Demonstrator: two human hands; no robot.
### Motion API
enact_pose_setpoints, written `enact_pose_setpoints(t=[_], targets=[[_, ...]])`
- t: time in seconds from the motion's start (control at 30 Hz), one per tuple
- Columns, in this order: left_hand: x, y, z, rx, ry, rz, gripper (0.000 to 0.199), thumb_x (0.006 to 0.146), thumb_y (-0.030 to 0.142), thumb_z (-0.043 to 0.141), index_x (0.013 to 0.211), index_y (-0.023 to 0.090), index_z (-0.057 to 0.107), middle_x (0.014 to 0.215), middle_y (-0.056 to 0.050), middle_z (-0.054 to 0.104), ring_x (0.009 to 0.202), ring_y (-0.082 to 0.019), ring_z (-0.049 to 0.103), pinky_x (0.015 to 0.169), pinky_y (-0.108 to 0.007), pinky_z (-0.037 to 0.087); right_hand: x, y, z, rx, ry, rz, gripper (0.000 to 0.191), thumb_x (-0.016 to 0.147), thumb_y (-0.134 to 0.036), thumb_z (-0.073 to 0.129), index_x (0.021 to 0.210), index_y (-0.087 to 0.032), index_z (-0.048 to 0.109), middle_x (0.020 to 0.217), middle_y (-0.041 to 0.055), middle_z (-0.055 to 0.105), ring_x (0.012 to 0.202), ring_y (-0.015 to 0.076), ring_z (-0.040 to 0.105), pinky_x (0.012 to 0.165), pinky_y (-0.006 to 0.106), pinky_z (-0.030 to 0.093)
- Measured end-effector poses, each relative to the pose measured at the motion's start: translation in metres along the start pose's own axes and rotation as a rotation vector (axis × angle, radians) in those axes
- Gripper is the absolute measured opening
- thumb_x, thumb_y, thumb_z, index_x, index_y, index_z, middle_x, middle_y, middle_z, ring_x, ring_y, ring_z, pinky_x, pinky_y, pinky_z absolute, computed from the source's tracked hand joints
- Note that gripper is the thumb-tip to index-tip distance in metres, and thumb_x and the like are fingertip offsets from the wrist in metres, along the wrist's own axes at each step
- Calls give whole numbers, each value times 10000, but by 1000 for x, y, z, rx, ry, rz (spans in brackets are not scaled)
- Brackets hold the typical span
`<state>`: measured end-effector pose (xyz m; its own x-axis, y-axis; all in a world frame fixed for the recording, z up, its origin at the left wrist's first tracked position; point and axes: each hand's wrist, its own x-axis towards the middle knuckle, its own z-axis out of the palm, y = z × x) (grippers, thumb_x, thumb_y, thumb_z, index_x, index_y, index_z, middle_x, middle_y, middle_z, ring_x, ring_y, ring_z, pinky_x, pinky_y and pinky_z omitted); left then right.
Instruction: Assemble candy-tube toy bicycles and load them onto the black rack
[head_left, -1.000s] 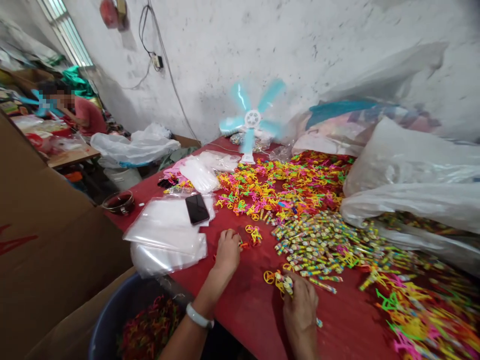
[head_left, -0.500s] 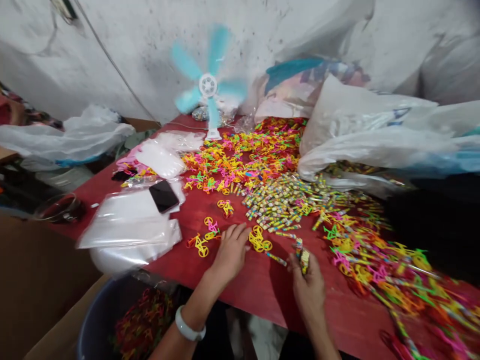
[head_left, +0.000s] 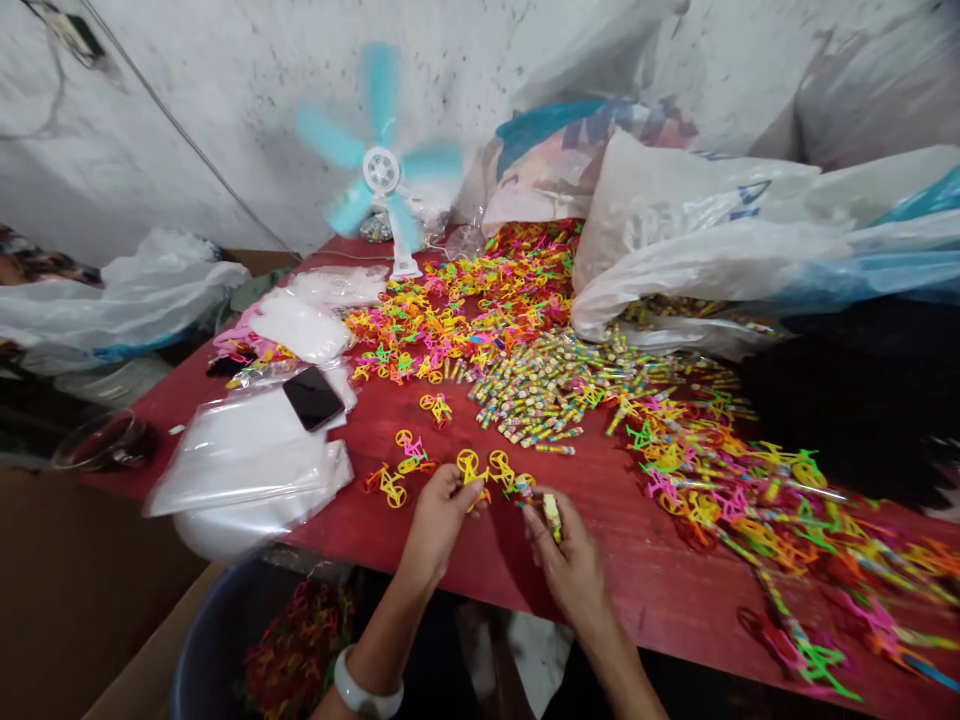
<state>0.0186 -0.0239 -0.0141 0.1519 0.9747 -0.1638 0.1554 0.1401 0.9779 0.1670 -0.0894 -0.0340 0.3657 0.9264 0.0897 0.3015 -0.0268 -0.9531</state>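
My left hand (head_left: 437,515) pinches a small yellow plastic bicycle (head_left: 470,474) near the front edge of the red table (head_left: 480,565). In my right hand (head_left: 568,560) are several short patterned sticks (head_left: 553,515), their ends poking up between thumb and fingers. Another yellow bicycle (head_left: 510,470) lies between the two hands, close to the right fingertips. To the left rest a few loose bicycles (head_left: 392,488) in yellow, pink and orange. A pile of patterned sticks (head_left: 532,385) lies just beyond my hands.
A spinning blue fan (head_left: 382,172) stands at the back. Clear plastic bags (head_left: 240,450) and a phone (head_left: 312,398) lie left. Colourful bicycles (head_left: 690,480) spread right, below a big white sack (head_left: 675,230). A tub (head_left: 202,640) sits below the left edge.
My left hand has lifted a yellow bicycle and closed on it. My right hand has come left, nearer the left one, still holding sticks. The camera view has shifted slightly.
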Motion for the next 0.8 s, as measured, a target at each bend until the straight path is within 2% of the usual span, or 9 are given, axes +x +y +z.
enact_pose_setpoints(t=[0.07, 0.13, 0.27, 0.33, 0.4, 0.6, 0.7, 0.77, 0.8], targets=[[-8, 7, 3, -190, -50, -110, 294, 734, 452, 621, 764, 172, 537, 696, 8, 573, 638, -136, 553, 636, -254, 448, -1, -5, 0, 40, -55, 7, 356, 852, -498, 546, 1011, -189, 622, 652, -4, 616, 468, 123, 519, 468, 231, 439], [-15, 11, 7, -223, -73, -126, 282, 704, 434, 647, 733, 174, 541, 688, 12, 568, 641, -131, 533, 644, -246, 431, 1, -9, -1, 76, -51, 8, 368, 847, -500, 551, 1014, -182, 631, 740, 27, 663, 525, 134, 566, 523, 244, 479], [-23, 12, 10, 89, -166, 11, 102, 741, 273, 572, 686, 188, 561, 673, -1, 581, 657, -150, 527, 629, -242, 392, 5, -16, -2, 141, -47, 16, 387, 815, -468, 611, 1076, -186, 660, 994, 87, 711, 835, 206, 665, 719, 299, 539], [-26, 12, 9, 284, -231, 61, 77, 735, 183, 530, 704, 198, 599, 729, -24, 624, 702, -175, 562, 649, -257, 399, 7, -18, -1, 151, -90, 12, 337, 788, -447, 650, 990, -183, 701, 940, 83, 725, 837, 220, 672, 729, 306, 541], [-26, 14, 6, 402, -237, 100, 151, 719, 127, 510, 738, 210, 634, 789, -37, 649, 750, -192, 589, 682, -271, 418, 8, -16, 1, 115, -122, -6, 271, 793, -426, 649, 884, -182, 722, 819, 68, 727, 736, 209, 671, 663, 289, 538], [-23, 18, -4, 352, -230, 203, 225, 723, 108, 507, 810, 232, 672, 856, -37, 657, 820, -191, 613, 758, -283, 468, 7, -12, 0, 39, -210, -54, 229, 826, -358, 600, 983, -228, 706, 956, 68, 732, 858, 220, 681, 747, 292, 528], [-22, 13, -2, 204, -116, 185, 298, 711, 156, 575, 984, 243, 656, 908, -34, 659, 869, -191, 618, 809, -301, 479, 7, -15, 2, 99, -189, 46, 249, 786, -425, 639, 891, -202, 679, 822, 50, 711, 742, 199, 655, 677, 278, 514], [-23, 9, 3, 41, 9, 138, 376, 694, 246, 654, 1068, 234, 620, 937, -37, 660, 886, -194, 620, 821, -311, 486, 6, -18, 6, 219, -114, 182, 361, 743, -530, 658, 829, -180, 637, 640, 11, 631, 554, 154, 568, 520, 246, 462], [-24, 7, 7, -30, 40, 103, 372, 686, 300, 685, 1044, 219, 626, 927, -40, 662, 877, -197, 620, 811, -312, 489, 4, -20, 9, 295, -89, 257, 413, 722, -580, 657, 789, -176, 608, 547, -24, 551, 461, 123, 481, 438, 225, 398]])
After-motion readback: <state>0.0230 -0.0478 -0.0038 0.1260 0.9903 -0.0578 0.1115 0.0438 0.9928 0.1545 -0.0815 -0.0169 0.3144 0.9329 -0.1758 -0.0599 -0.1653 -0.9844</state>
